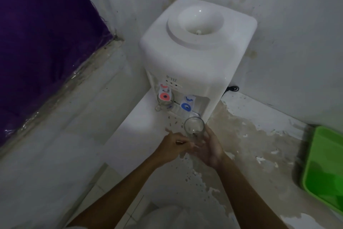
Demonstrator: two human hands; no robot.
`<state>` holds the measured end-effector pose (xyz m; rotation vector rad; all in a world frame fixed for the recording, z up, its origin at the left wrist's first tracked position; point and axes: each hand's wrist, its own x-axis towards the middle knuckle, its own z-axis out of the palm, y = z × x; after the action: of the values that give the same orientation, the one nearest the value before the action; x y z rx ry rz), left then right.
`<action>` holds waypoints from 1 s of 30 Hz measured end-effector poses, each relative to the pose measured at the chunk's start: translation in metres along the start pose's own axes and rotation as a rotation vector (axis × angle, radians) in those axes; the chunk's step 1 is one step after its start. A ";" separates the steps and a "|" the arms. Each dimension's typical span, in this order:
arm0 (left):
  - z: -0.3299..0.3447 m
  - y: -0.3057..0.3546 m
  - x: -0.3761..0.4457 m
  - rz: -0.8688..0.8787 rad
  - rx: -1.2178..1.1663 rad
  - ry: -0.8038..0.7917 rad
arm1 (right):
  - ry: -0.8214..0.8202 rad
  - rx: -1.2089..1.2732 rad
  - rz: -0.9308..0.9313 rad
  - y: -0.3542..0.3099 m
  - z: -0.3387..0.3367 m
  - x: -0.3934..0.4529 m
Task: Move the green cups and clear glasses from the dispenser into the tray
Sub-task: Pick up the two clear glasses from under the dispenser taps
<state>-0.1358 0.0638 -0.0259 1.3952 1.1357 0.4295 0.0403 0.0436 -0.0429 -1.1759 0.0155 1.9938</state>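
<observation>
A clear glass [194,126] is held upright just in front of the dispenser [193,58], between both hands. The right hand [209,151] is wrapped round its lower part, fingers [208,132] curled against the wall; the left hand [171,148] is touching the base, fingers partly closed, though whether weight is carried there cannot be told. A second glass [164,99] is seen under the red tap. The tray [315,154] lies well apart on the right. The glass is best carried upright in the right hand, gripped low and firmly, and set down gently within the tray
</observation>
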 end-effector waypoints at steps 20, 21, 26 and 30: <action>-0.074 0.003 0.065 0.083 0.275 0.620 | 0.165 0.093 0.018 -0.014 0.001 0.008; -0.075 0.004 0.068 0.084 0.293 0.590 | 0.164 0.097 0.015 -0.015 0.000 0.008; -0.076 0.007 0.079 -0.055 0.305 0.501 | 0.157 0.107 0.004 -0.018 -0.003 0.009; -0.076 0.013 0.086 -0.091 0.321 0.522 | 0.185 0.089 -0.001 -0.020 -0.004 0.007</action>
<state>-0.1541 0.1774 -0.0300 1.5438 1.7468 0.5849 0.0537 0.0598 -0.0429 -1.2980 0.1952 1.8575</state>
